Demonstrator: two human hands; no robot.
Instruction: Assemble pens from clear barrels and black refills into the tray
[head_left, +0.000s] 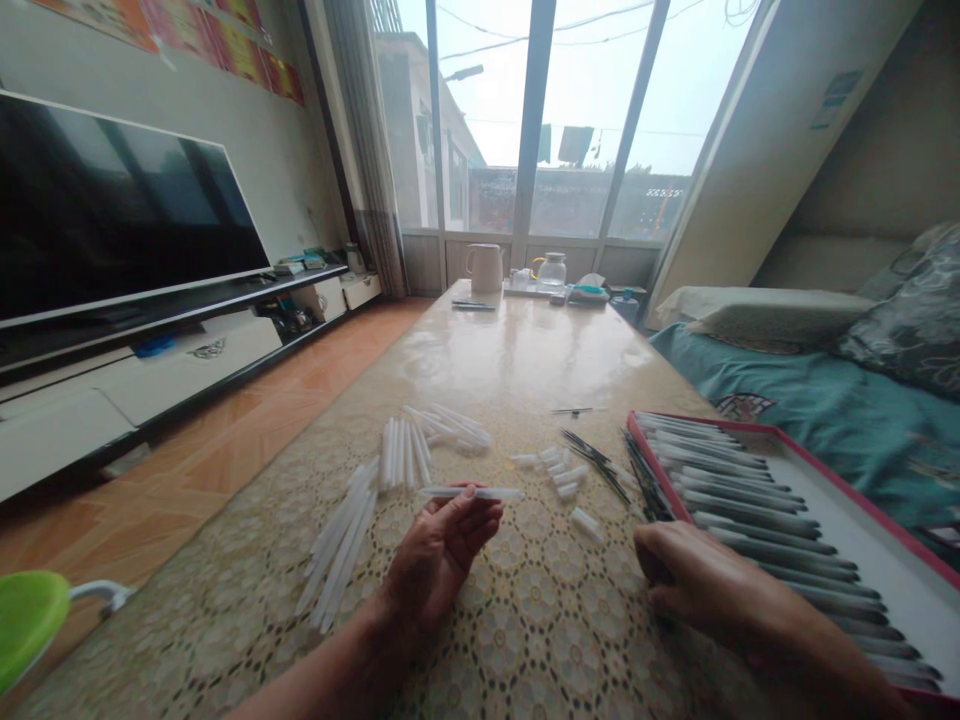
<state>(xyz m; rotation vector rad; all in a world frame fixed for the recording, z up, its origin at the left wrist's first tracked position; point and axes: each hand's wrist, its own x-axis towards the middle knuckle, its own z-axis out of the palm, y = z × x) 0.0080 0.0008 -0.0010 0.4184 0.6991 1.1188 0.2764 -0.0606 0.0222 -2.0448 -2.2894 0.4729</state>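
Between the thumb and fingers of my left hand (450,530) lies a slim white pen barrel (495,493), held level above the table. My right hand (679,570) is curled palm-down over the dark thin pen refills (646,475), beside the red-edged box. Its fingertips are hidden, so what they pinch cannot be seen. Loose white barrels (341,550) and a second bunch of white barrels (405,452) lie left of and beyond my left hand. Short white pen caps (559,470) are scattered between my hands, near more dark refills (598,462).
At the right, the red-edged box (892,530) holds a row of pens with dark ends. A beige jug (486,268), a glass pot (552,270) and a tissue pack (589,292) stand at the table's far end. A green stool (30,620) is at left, a bed (697,365) at right.
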